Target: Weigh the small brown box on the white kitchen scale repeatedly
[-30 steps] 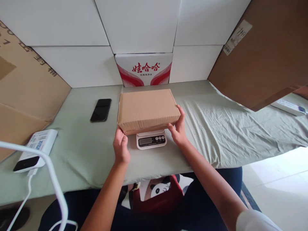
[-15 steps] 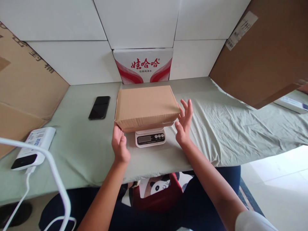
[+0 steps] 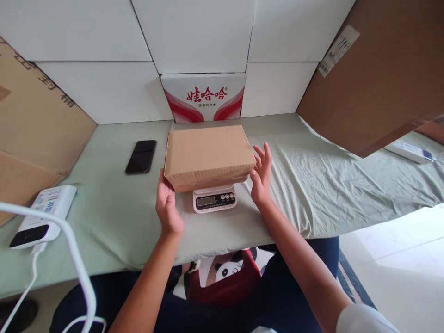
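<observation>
A closed brown cardboard box [image 3: 210, 148] sits on top of a small white kitchen scale [image 3: 215, 207]. Only the scale's front shows, with its dark panel, small display and several round buttons; its platform is hidden under the box. My left hand [image 3: 168, 203] is by the box's front left corner, fingers stretched along its side and thumb apart. Whether those fingers touch the cardboard I cannot tell. At the right end of the box my right hand [image 3: 262, 178] has its fingers spread, with some fingertips partly hidden close to the box edge.
A black phone [image 3: 140, 157] lies left of the box on the green cloth [image 3: 114, 222]. A white device [image 3: 45, 215] with a cable is at far left. Behind stands a red-and-white carton [image 3: 204, 98]; large cardboard panels flank both sides, the right one [image 3: 374, 74] bearing a label.
My left hand has eased slightly outward from the box's left corner. My right hand stays spread beside it. The whole view has shifted a little; the box remains on the scale.
</observation>
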A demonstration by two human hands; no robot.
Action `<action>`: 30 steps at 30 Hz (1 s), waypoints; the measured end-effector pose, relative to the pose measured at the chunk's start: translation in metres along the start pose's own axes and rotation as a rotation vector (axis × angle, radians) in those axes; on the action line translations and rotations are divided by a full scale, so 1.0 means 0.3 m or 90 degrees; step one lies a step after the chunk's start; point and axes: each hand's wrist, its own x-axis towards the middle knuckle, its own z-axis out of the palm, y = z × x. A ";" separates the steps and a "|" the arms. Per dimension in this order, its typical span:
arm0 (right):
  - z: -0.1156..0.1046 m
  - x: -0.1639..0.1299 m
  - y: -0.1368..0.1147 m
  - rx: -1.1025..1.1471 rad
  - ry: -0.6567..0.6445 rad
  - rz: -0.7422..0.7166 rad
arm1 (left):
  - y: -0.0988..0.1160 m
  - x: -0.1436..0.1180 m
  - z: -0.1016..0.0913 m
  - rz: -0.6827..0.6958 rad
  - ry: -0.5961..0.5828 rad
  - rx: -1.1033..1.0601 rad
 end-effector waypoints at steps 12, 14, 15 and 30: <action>-0.001 0.002 -0.005 -0.007 -0.018 0.000 | 0.004 0.004 0.002 -0.039 0.013 -0.038; -0.001 0.002 -0.006 0.007 -0.015 0.005 | 0.005 0.004 0.003 -0.038 0.015 -0.047; 0.000 0.002 -0.006 0.011 -0.015 0.005 | 0.006 0.003 0.003 -0.037 0.016 -0.048; -0.003 0.005 0.003 -0.041 -0.045 -0.016 | -0.001 0.003 0.003 -0.042 0.018 -0.039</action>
